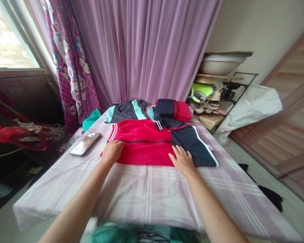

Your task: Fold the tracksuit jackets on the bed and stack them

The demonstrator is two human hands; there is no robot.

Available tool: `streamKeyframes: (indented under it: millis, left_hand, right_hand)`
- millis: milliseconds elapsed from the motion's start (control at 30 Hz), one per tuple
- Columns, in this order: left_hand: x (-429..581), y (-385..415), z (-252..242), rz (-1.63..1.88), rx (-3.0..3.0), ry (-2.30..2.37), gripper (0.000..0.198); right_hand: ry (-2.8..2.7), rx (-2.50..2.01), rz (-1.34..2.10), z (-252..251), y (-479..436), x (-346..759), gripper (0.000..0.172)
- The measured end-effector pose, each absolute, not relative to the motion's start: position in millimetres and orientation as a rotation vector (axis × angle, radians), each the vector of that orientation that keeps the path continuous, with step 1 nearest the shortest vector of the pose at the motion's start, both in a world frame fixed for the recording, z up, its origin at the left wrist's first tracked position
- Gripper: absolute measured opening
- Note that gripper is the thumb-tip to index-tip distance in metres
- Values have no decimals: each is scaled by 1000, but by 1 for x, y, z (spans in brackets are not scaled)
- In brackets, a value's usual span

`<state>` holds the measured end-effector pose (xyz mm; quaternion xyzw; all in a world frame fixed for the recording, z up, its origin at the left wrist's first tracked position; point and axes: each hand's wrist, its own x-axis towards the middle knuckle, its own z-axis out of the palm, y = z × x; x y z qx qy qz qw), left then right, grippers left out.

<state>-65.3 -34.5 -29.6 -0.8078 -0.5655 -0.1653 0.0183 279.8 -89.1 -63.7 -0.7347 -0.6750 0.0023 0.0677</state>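
A red and navy zip jacket (144, 153) lies flat across the table, its striped hem at the left and its navy part at the right. On the hem end rests my left hand (113, 150), fingers lying over the cloth by the dark zip. My right hand (182, 158) is spread flat where the red meets the navy. Neither hand grips the fabric visibly. Behind the jacket are a dark grey and mint garment (126, 112) and a folded navy and red garment (164, 108). One navy sleeve with white-striped cuff (159, 125) lies folded over the red part.
A phone (85, 144) lies on the checked tablecloth (147, 192) at the left. Purple curtains (142, 50) hang behind the table. At the right stands a rack with a basin (221, 64) and shoes (205, 107), beside a white bag (255, 104).
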Motion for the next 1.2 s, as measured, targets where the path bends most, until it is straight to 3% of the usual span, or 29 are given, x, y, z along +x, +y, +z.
streamKeyframes:
  millis: [267,667,900,1200]
  left_hand:
    - [-96,-8,-23,-375,-2590,-1756,29]
    - [-68,-15,-6,-110,-2166,-2172,31]
    - [-31,-46,-25,-477,-2447,-1648,39]
    - [-23,-57,-63,-256,-2575,-1679,53]
  right_hand:
    - [-2038,-2163,-6,-69,-88,284,55]
    - [-2025,-2138,-32,-66,-90,281,53]
    - [-2035,-2152,-33,-65,-91,280,53]
    - [-2033,-2163,-21,-64,-91,280,53]
